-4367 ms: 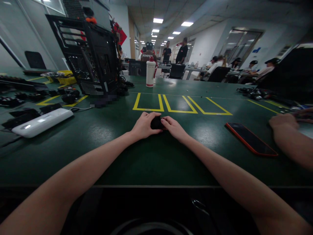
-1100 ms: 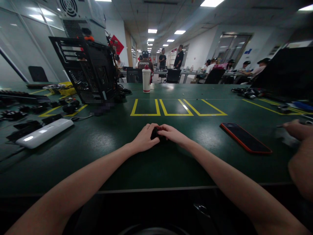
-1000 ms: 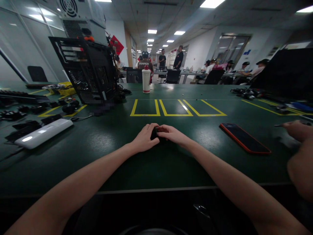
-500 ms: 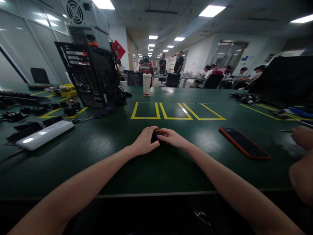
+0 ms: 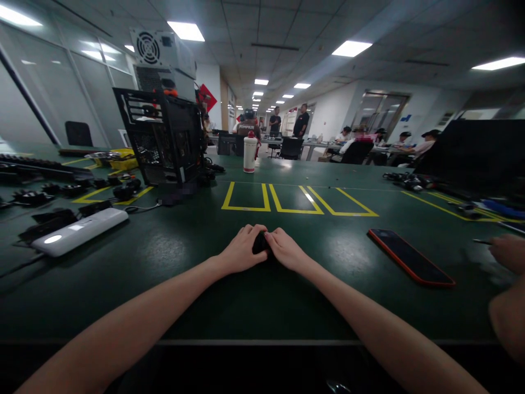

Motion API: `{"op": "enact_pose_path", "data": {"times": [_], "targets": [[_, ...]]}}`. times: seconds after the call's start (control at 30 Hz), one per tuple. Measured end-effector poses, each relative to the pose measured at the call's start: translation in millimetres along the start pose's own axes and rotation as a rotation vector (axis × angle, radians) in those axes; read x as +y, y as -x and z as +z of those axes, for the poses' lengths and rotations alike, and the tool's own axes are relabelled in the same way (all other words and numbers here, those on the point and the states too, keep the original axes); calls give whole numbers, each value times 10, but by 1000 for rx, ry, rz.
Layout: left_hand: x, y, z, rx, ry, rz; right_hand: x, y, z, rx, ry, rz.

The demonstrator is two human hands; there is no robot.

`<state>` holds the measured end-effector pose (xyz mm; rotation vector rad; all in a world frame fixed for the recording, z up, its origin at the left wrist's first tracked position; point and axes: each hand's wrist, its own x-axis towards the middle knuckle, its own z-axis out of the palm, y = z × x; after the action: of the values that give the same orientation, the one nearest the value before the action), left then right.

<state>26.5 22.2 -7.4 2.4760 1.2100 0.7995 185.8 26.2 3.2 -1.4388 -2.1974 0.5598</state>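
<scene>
Above the green table (image 5: 213,306), my left hand (image 5: 241,250) is curled round a small black object (image 5: 260,242), its fingers over the top and its thumb along the near side. My right hand (image 5: 287,250) meets it from the right, fingers pressed together against the object's right end. Most of the object lies hidden behind my fingers, so I cannot make out its kind. Beyond my hands, yellow tape outlines (image 5: 246,209) mark the tabletop.
A phone with an orange edge (image 5: 410,257) lies at the right, near another person's hand (image 5: 508,253) holding a thin tool. At the left are a white power strip (image 5: 82,231), black adapters and an open computer case (image 5: 164,137). A white bottle (image 5: 249,154) stands farther back.
My right hand's fingers have drawn together and turned down against the black object, closer to my left hand. My left hand keeps its grip. The whole view has tilted up slightly.
</scene>
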Motion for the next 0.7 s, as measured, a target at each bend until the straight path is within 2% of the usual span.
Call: {"op": "enact_pose_path", "data": {"times": [0.1, 0.2, 0.3, 0.4, 0.5, 0.6, 0.7], "targets": [[25, 41, -28, -17, -6, -12, -23, 55, -16, -25, 0, -38], [96, 157, -138, -63, -3, -23, -31, 124, -71, -38, -20, -87], [193, 394, -357, -150, -14, -55, -34, 199, -135, -70, -27, -96], [196, 761, -622, -216, -54, -115, -36, 249, -183, -121, -50, -75], [-27, 1223, -855, -167, -139, -211, -35, 260, -205, -171, -88, -54], [-444, 1701, -1035, -19, -228, -320, -32, 248, -205, -188, -112, -46], [-836, 2087, -1163, 137, -294, -354, -35, 239, -196, -189, -123, -44]]}}
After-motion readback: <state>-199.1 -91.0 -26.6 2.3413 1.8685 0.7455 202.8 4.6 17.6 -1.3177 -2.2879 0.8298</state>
